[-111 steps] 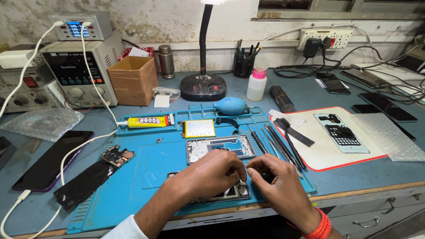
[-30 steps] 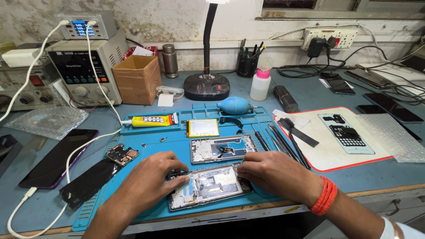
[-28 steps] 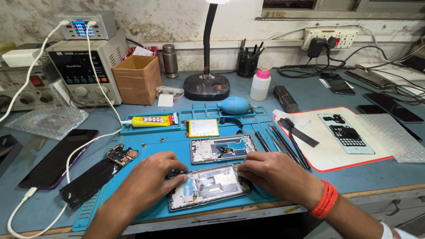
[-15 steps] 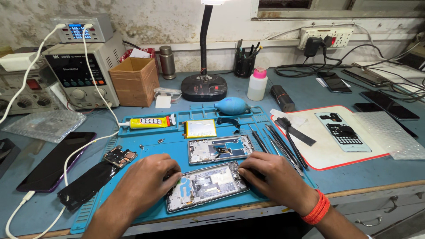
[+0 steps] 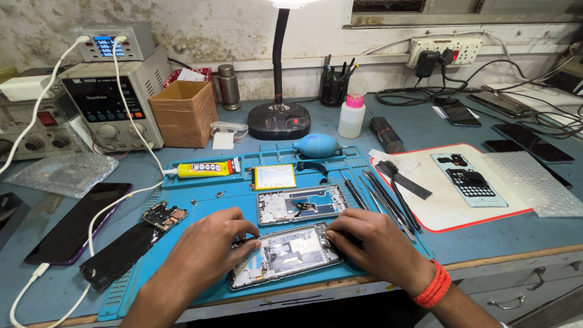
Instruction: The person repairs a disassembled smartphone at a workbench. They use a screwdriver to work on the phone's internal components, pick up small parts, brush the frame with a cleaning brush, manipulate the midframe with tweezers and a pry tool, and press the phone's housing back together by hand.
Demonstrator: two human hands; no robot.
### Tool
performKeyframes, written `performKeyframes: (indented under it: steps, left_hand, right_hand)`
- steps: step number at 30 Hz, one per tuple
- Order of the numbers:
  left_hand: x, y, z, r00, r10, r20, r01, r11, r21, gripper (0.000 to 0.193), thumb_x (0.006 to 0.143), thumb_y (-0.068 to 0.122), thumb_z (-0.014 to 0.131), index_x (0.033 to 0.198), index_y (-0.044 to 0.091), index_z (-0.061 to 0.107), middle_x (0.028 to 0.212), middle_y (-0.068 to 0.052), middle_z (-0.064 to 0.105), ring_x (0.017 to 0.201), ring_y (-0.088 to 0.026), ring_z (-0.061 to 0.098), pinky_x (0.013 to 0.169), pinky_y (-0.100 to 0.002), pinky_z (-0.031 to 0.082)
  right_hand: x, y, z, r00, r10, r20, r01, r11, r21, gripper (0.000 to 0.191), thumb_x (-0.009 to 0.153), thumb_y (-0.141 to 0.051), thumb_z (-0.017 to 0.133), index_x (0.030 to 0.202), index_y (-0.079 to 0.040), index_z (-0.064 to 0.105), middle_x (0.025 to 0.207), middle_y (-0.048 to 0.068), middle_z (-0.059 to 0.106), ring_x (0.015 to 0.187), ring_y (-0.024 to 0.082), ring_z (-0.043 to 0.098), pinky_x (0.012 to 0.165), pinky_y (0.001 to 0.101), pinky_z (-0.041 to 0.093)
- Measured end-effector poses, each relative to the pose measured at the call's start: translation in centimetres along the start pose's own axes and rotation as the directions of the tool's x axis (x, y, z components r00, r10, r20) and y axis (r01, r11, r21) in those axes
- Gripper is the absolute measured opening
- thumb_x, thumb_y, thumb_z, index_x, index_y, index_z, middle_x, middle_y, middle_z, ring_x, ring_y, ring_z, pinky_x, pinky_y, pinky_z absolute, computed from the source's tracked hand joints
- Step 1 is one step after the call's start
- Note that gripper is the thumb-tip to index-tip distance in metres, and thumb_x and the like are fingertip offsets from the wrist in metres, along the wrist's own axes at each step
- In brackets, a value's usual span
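Head view: opened silver phone frame (image 5: 285,255) lies tilted near the front edge of the blue silicone work mat (image 5: 182,267). Left hand (image 5: 209,246), fingers curled, pinches a thin dark tool (image 5: 246,241) at the frame's left edge. Right hand (image 5: 370,240) rests half-closed, fingertips steadying the right corner. Judgement: keep the frame pinned flat and the tool shallow; avoid levering against internal parts.
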State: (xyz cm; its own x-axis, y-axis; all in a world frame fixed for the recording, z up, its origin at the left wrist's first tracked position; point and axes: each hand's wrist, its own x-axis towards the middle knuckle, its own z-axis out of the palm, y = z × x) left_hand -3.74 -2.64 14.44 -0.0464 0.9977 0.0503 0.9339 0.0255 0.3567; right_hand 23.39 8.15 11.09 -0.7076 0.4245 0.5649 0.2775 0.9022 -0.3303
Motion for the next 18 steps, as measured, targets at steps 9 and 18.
performKeyframes:
  steps: [9, 18]
  left_hand:
    - [0.3, -0.6, 1.8, 0.961, 0.201, -0.19, -0.179, 0.976, 0.124, 0.019, 0.084, 0.025, 0.074, 0.096, 0.011, 0.078, 0.092, -0.008, 0.067, 0.088, -0.028, 0.067, 0.082, -0.045, 0.053]
    - [0.3, -0.4, 2.4, 0.918, 0.26, -0.298, -0.249, 0.966, 0.078, 0.018, 0.081, 0.023, 0.075, 0.09, 0.007, 0.076, 0.089, -0.009, 0.068, 0.086, -0.029, 0.067, 0.079, -0.045, 0.053]
  right_hand:
    - [-0.1, 0.1, 0.1, 1.0, 0.013, 0.0, -0.013, 1.0, 0.004, 0.013, 0.09, -0.017, 0.073, 0.091, -0.004, 0.074, 0.083, 0.009, 0.071, 0.07, 0.026, 0.071, 0.06, 0.0369, 0.056]
    - [0.1, -0.1, 0.0, 1.0, -0.009, 0.0, 0.009, 1.0, 0.001, 0.021, 0.09, -0.016, 0.073, 0.105, -0.003, 0.071, 0.103, 0.013, 0.071, 0.09, 0.029, 0.073, 0.077, 0.0381, 0.059]
